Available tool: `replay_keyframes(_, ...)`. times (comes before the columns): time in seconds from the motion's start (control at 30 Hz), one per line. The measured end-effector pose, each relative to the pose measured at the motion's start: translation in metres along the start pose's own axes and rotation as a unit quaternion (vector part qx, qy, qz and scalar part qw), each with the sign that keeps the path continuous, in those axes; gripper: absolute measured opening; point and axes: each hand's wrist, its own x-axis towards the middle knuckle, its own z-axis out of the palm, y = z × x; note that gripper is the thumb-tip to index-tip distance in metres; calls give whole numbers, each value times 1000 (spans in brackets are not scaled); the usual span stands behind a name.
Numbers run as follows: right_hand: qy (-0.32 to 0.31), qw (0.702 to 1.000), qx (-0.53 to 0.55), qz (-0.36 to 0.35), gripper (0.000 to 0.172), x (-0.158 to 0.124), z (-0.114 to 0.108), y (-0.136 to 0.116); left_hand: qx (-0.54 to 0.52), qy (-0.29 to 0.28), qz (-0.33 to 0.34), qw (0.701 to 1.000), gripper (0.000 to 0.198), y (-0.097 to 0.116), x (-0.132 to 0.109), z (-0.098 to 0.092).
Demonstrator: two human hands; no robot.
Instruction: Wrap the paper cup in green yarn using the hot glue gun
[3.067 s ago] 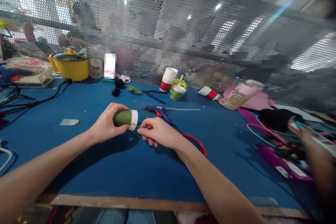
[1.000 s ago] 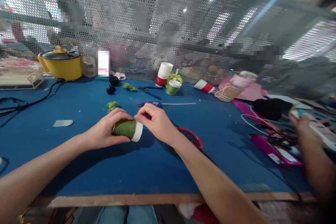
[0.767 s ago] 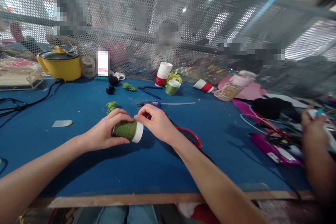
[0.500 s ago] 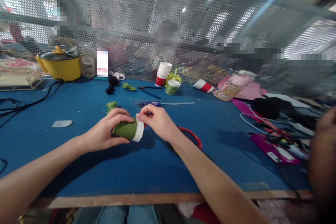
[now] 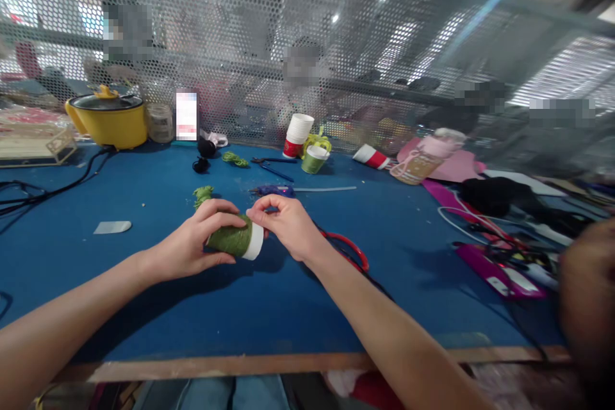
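My left hand (image 5: 192,245) is wrapped round a paper cup (image 5: 236,240) lying on its side, most of it covered in green yarn, with a white band left bare at the rim. My right hand (image 5: 284,224) pinches at the cup's rim with thumb and fingers pressed together; the yarn strand in them is too thin to see. A loose clump of green yarn (image 5: 202,195) lies on the blue table (image 5: 144,307) just behind my left hand. A blue glue gun (image 5: 275,191) sits behind my right hand.
A yellow pot (image 5: 109,120), a stack of paper cups (image 5: 298,134), a green-wrapped cup (image 5: 313,160), scissors (image 5: 273,168) and red-handled scissors (image 5: 350,250) lie around. Cables run at the left. Pink material and tools crowd the right, where another person's blurred hand (image 5: 589,282) shows. A perforated metal screen (image 5: 336,45) backs the table.
Over three seconds my right hand moved from below the cup up to its rim. In the last second both hands barely shifted. The other person's hand at the right moved down toward the edge.
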Motion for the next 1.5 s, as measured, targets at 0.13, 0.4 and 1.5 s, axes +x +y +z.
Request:
replay_keyframes(0.13, 38, 999, -4, -37, 26, 1, 2, 3, -15, 10, -27, 999, 54, 1, 0, 1)
replay_keyframes(0.4, 84, 976, -108, -168, 18, -3, 9, 7, -171, 8, -216, 961, 61, -1, 2, 6)
replay_keyframes(1.5, 90, 941, -227, -233, 20, -4, 12, 12, -100, 36, -188, 976, 39, 5, 5, 8)
